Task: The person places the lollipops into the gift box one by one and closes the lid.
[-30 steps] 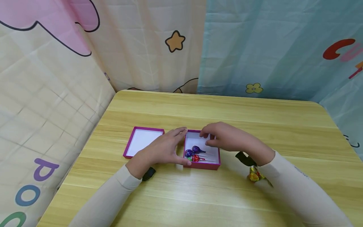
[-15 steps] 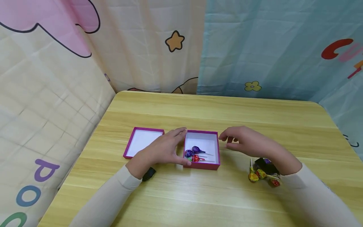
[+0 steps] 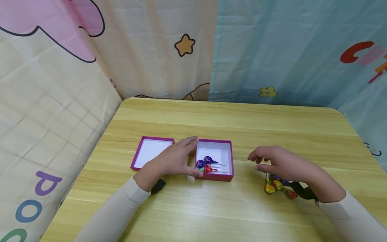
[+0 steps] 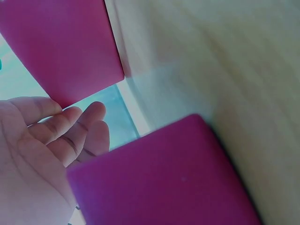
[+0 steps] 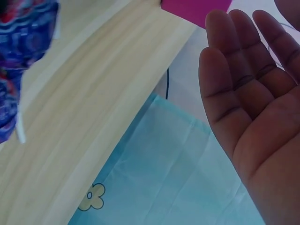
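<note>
1. Beside the box point(image 3: 214, 177), brace with the left hand point(image 3: 173, 158): thumb at the near-left corner, forefinger at the far-left one, a wide span holding that side.
2. Well to the right, over the table point(image 3: 211, 215), find the right hand point(image 3: 285, 164): fingers loosely bent, thumb apart, nothing held.
3. Just on its near side, note the loose cluster: front yellow lollipop point(image 3: 269, 189), back yellow lollipop point(image 3: 277, 184), loose red lollipop point(image 3: 292, 194), and a purple one partly covered by the hand. Judge the step in hand as a reach for these.
4. To do it well, lower thumb and fingertips together, pinch a single wrapped head, and lift free of its neighbours. Probably best to start with the front yellow lollipop, at the cluster's outer edge.
5. Inside the box, near left, see purple lollipops point(image 3: 208, 159), a boxed red lollipop point(image 3: 207, 169) and a bit of green. For any placing, favour the bare far half.
6. Pass high over the box's right wall; use the open stretch of wood before it.
7. Leftward, avoid nudging the lid point(image 3: 155, 151), partly behind the left hand; touching or not, impossible to tell.
8. Expect little trouble from the far table edge, well beyond.
</note>
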`<state>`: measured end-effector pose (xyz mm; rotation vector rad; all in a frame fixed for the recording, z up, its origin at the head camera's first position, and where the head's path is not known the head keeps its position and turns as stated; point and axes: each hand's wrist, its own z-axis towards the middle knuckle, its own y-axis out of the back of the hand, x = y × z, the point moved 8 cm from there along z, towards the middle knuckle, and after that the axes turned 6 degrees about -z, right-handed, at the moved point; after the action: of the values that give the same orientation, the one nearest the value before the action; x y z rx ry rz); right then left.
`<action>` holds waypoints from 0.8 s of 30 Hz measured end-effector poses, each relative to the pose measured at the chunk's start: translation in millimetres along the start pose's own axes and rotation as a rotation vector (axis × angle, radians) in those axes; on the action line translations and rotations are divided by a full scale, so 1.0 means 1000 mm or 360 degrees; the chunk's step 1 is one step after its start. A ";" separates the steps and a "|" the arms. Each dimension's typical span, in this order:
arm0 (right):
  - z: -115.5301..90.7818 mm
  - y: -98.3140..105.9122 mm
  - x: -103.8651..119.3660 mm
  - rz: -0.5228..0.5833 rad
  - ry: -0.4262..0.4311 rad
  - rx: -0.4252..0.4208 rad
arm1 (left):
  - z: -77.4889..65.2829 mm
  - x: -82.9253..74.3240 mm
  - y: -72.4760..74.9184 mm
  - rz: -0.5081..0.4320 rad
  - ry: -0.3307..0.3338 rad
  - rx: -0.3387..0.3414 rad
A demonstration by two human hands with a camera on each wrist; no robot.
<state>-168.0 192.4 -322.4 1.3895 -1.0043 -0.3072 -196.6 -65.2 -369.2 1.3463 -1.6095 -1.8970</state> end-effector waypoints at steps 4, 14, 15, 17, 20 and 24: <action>-0.010 -0.005 -0.002 -0.0009 -0.0017 0.0027 | 0.000 0.000 0.000 0.0000 -0.0006 0.0000; -0.023 -0.022 -0.008 0.0106 0.0019 0.0182 | 0.000 0.000 -0.002 -0.0002 -0.0018 -0.0009; -0.024 -0.023 -0.008 0.0115 0.0024 0.0193 | 0.000 0.000 -0.002 -0.0001 -0.0018 -0.0010; -0.026 -0.026 -0.010 0.0155 0.0026 0.0219 | 0.000 0.000 -0.001 0.0002 -0.0020 -0.0010; -0.029 -0.029 -0.011 0.0222 0.0036 0.0248 | 0.000 0.000 -0.001 0.0004 -0.0026 -0.0011; -0.031 -0.032 -0.014 0.0255 0.0048 0.0265 | 0.000 0.000 0.000 0.0003 -0.0021 -0.0008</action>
<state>-141.4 216.2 -352.8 1.4482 -1.1290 -0.0852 -196.3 -65.4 -369.2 1.3324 -1.6105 -1.9111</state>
